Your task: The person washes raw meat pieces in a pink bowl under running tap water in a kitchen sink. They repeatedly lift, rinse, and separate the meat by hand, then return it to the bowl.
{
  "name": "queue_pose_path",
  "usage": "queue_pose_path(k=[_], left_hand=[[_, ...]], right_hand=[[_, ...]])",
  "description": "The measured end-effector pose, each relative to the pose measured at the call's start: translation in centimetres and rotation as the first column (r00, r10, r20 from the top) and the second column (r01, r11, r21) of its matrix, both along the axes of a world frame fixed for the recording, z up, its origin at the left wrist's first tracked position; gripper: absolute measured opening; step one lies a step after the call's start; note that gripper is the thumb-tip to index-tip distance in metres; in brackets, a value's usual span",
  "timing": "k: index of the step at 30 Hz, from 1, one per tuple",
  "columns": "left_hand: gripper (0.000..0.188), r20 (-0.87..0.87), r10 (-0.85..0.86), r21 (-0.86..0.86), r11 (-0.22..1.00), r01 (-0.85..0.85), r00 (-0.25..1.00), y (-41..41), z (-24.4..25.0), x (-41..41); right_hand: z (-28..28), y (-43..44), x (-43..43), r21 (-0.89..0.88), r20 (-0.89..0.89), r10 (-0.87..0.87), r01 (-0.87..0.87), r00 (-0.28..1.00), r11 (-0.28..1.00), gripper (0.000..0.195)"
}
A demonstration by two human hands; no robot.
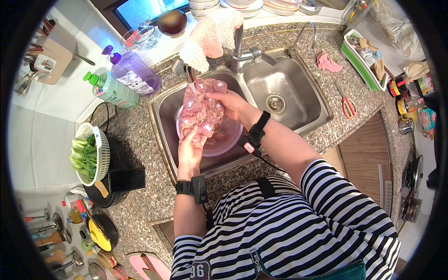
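Note:
A slab of pink raw meat (202, 109) with several glossy round knobs is held up in both hands. Whether clear film covers it, I cannot tell. My left hand (190, 150) grips its lower edge, thumb on top. At its right side, my right hand (233, 106) has hold of it, fingers partly hidden underneath. Below the meat, a lilac plastic basin (239, 137) with liquid in it stands in the left sink bowl (167, 122). The faucet (241, 59) rises behind, between the two bowls.
The right sink bowl (257, 87) has a drain strainer. Red-handled scissors (349, 106) and a pink cloth (329, 62) lie right of it. Two pump bottles, green (117, 91) and purple (138, 71), stand at the back left. A white colander (104, 157) of leafy greens is left, beside a phone (126, 181).

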State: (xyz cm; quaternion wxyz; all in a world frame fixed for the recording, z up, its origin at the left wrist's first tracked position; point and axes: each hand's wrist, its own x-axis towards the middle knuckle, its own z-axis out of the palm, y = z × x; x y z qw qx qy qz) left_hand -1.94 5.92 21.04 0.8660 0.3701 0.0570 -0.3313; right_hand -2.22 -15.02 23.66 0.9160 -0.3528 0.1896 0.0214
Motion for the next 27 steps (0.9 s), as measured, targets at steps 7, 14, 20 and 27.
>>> queue_pose_path(k=[7, 14, 20, 27], left_hand=[[0.032, -0.029, 0.045, 0.053, 0.998, -0.043, 0.999, 0.6, 0.6, 0.2], [0.038, -0.007, 0.095, 0.054, 0.994, -0.095, 0.995, 0.5, 0.6, 0.0], [0.041, -0.11, 0.117, 0.071, 0.991, -0.11, 0.987, 1.3, -0.1, -0.1], [0.043, -0.151, 0.071, 0.159, 0.986, -0.047, 0.986, 1.6, -0.6, -0.8]], right_hand=[[-2.9, 1.2, 1.9, -0.254, -0.098, -0.166, 0.136, 0.981, 0.958, 0.073], [-2.9, 1.4, 2.0, -0.376, -0.233, -0.213, 0.115, 0.949, 0.92, 0.081], [0.2, 2.1, 0.2, -0.238, -0.151, -0.055, 0.018, 0.987, 0.971, 0.058], [-1.0, 1.2, -1.3, -0.229, -0.132, -0.108, 0.075, 0.985, 0.971, 0.047]])
